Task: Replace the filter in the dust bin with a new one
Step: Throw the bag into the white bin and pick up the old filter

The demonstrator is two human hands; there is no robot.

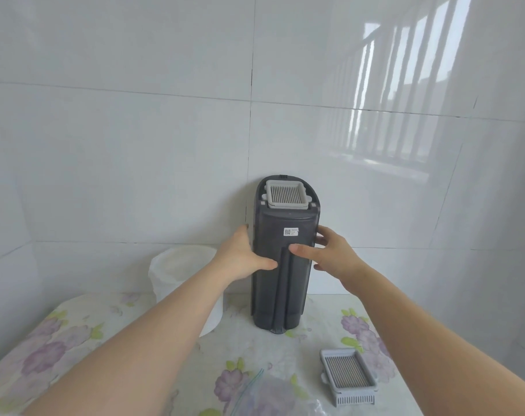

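A tall dark grey dust bin (282,283) stands upright on the table against the tiled wall. A white pleated filter (286,196) sits in its top. My left hand (243,256) grips the bin's left side, thumb across its front. My right hand (330,253) holds the right side, fingers spread on the front and edge. A second grey filter (348,375) lies flat on the table at the front right, apart from both hands.
A white bucket (180,274) stands left of the bin, partly behind my left forearm. A clear plastic bag (273,394) lies at the table's front edge. The table wears a floral cloth (75,340). The tiled wall is close behind.
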